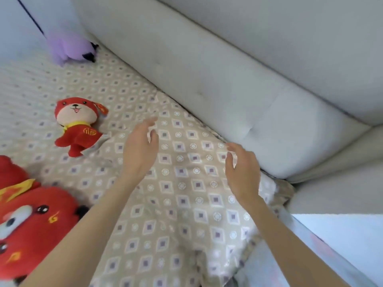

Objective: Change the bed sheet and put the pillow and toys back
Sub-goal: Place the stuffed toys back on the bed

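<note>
A beige pillow (186, 204) with a diamond print lies at the head of the bed, against the padded headboard (207, 69). The bed sheet (93, 90) under it has the same print. My left hand (141, 148) hovers over the pillow's far left corner with loosely curled fingers, holding nothing. My right hand (242, 170) hovers near the pillow's far right edge by the headboard, fingers relaxed and empty. A small red plush dog (78, 125) lies on the sheet to the left. A large red plush toy (31, 224) sits at the lower left. A purple plush toy (70, 48) rests in the far corner.
The grey padded headboard runs diagonally across the right side. A pale wall (20, 27) stands at the far left. A light blue surface (342, 235) shows at the lower right beside the bed.
</note>
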{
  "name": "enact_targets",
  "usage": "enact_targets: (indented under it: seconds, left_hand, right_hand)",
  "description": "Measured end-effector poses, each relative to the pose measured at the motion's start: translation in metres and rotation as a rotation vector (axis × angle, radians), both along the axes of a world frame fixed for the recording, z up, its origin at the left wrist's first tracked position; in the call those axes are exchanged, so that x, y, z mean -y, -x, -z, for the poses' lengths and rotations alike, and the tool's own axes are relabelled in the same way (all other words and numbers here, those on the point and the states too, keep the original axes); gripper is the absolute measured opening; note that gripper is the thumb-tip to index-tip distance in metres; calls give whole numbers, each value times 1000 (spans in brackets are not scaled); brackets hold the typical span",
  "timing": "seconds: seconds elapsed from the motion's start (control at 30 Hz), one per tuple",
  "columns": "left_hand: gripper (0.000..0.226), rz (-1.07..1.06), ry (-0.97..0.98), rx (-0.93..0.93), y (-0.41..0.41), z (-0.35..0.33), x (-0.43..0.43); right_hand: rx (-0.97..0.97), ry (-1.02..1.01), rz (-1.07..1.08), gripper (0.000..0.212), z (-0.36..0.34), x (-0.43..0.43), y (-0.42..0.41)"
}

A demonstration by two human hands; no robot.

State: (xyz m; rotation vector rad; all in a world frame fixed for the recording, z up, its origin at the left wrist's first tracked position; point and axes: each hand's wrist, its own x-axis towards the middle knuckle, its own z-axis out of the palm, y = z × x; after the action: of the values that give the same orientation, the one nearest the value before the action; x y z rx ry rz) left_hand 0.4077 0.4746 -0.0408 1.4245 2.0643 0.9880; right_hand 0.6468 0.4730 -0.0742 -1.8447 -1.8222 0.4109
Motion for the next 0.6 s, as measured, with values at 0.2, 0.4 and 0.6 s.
enact_targets:
  seconds: [0.2, 0.4, 0.6]
  left_hand:
    - [37, -36, -126, 77, 16, -65, 81]
    - [35, -71, -120, 55, 51, -92, 152]
    - [35, -137, -54, 56, 104, -115, 223]
  right_hand:
    - [-54, -85, -21, 28, -64, 63, 18]
    - [10, -20, -75, 28, -100, 117, 43]
    - [74, 91, -254, 29, -129, 155, 90]
